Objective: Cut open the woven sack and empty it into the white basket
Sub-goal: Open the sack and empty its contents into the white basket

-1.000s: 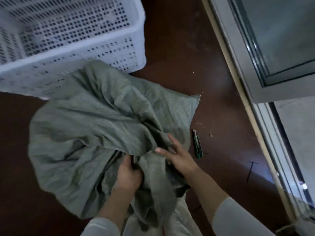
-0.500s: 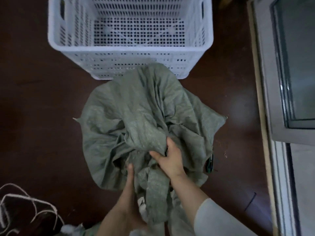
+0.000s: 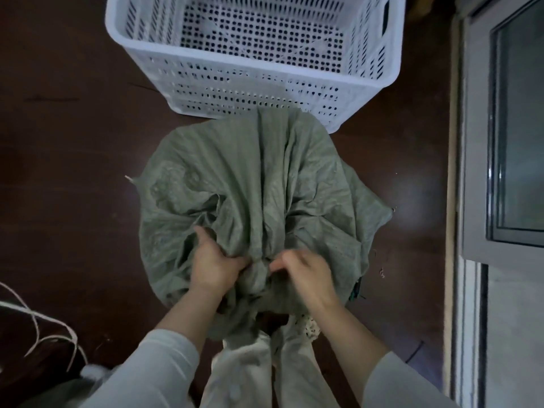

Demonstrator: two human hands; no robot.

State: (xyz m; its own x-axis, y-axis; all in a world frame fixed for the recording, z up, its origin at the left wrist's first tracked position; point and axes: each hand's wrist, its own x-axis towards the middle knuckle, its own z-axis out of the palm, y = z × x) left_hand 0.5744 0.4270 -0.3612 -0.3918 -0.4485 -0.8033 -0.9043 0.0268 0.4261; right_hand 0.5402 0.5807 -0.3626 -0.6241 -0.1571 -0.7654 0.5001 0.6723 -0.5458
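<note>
Baskets: one (image 3: 253, 81), beyond the sack.
Sacks: one (image 3: 253, 184).
Hands: two, left (image 3: 216, 265) and right (image 3: 306, 273), both on the sack.

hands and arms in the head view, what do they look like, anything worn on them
Both hands are bare: the left hand and the right hand show no gloves, rings or watch. Each arm wears a long, plain, pale grey-white sleeve, the left sleeve and the right sleeve, pushed back to leave the wrists and forearms uncovered. No markings show on the fabric.
</note>
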